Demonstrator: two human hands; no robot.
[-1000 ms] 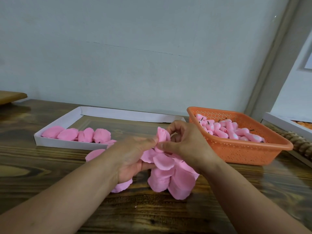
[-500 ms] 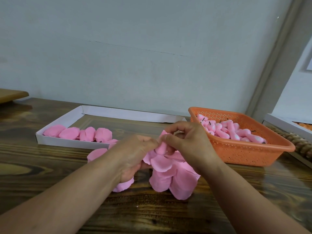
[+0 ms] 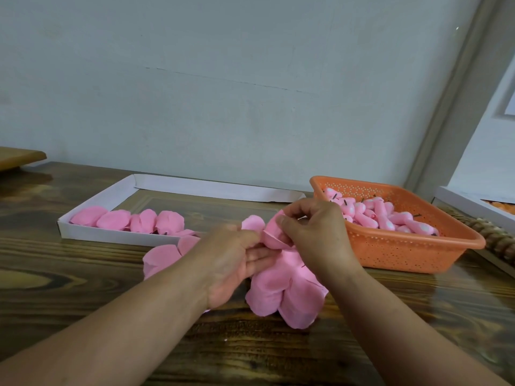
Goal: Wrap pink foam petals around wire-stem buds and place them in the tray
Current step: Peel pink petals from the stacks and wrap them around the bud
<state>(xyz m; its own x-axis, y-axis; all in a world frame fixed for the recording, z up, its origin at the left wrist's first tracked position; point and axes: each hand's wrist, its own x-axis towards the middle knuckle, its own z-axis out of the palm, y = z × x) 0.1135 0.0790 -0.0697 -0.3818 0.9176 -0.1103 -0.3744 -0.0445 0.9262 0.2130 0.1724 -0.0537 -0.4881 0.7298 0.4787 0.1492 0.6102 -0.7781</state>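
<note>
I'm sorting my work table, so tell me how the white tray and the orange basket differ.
The white tray is shallow with plain solid walls; the orange basket is deeper with walls full of small holes. The tray holds a row of broad, rounded pink pieces along its near edge, mostly bare behind; the basket holds a heap of narrow pink buds with dark stem ends. The tray sits left, the basket right. Both rest on the wooden table.

left hand (image 3: 234,263) flattened (fingers out), petal (image 3: 274,232) lowered
</note>
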